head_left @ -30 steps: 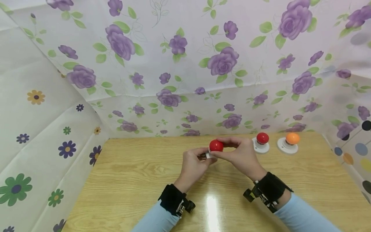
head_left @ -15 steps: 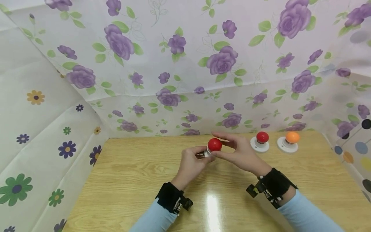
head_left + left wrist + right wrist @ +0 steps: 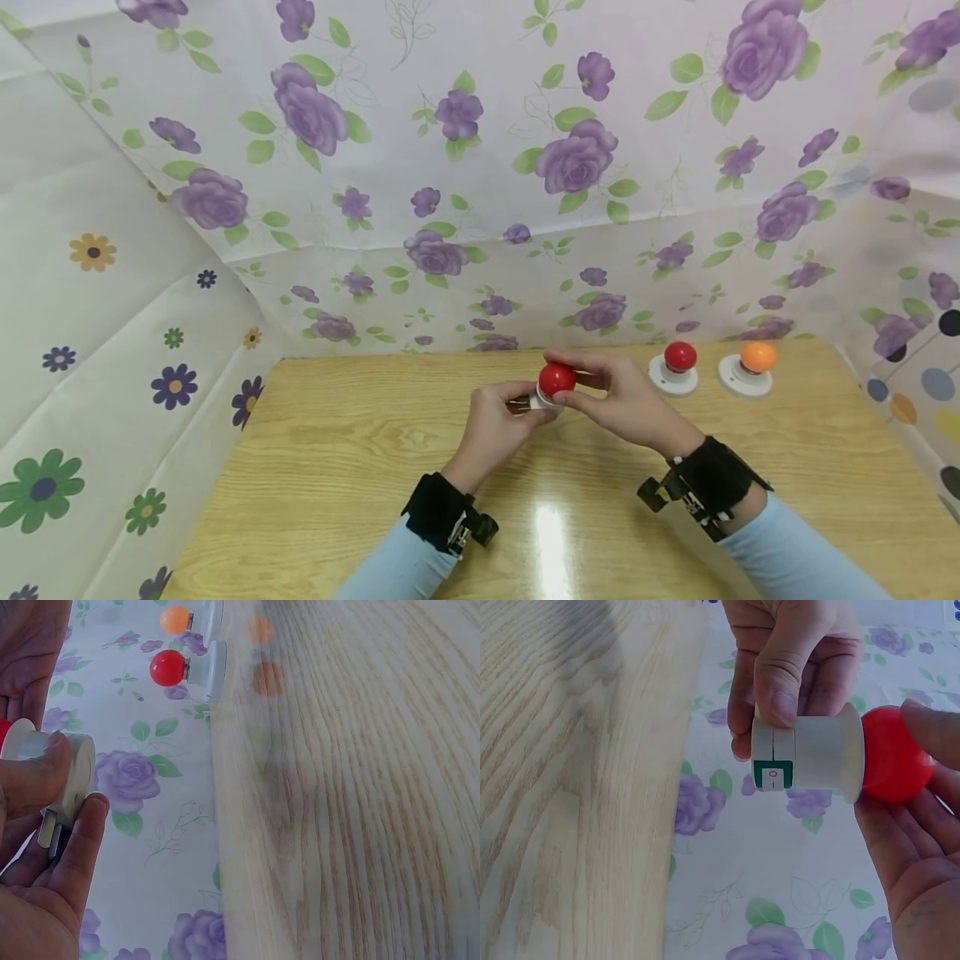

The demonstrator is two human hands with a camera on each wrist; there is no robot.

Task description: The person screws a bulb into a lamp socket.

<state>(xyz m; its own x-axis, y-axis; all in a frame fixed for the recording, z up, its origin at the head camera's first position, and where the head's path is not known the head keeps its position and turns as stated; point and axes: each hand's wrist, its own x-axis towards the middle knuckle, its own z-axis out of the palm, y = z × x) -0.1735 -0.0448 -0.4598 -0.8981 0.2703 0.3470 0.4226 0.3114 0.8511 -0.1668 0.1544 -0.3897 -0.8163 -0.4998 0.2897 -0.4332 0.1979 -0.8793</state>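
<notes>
My left hand (image 3: pixel 497 429) grips a white plug-in lamp socket (image 3: pixel 821 750), thumb on one side and fingers on the other. In the left wrist view its two flat metal prongs (image 3: pixel 49 831) stick out between my fingers. A green and white switch (image 3: pixel 772 775) shows on the socket's side in the right wrist view. A round red light bulb (image 3: pixel 557 380) sits at the socket's wide end. My right hand (image 3: pixel 628 402) holds that bulb between thumb and fingers. Both hands are above the table, toward its back edge.
On the wooden table (image 3: pixel 337 467) at the back right stand a red bulb (image 3: pixel 680 357) and an orange bulb (image 3: pixel 758 357), each in a round white base. A flowered cloth (image 3: pixel 480 167) hangs behind the table, and another patterned cloth (image 3: pixel 112 350) hangs at the left.
My right hand's fingers loosened from the red bulb half a second ago and now lie closer round it again. The held socket has shifted slightly left; my left hand keeps its grip.
</notes>
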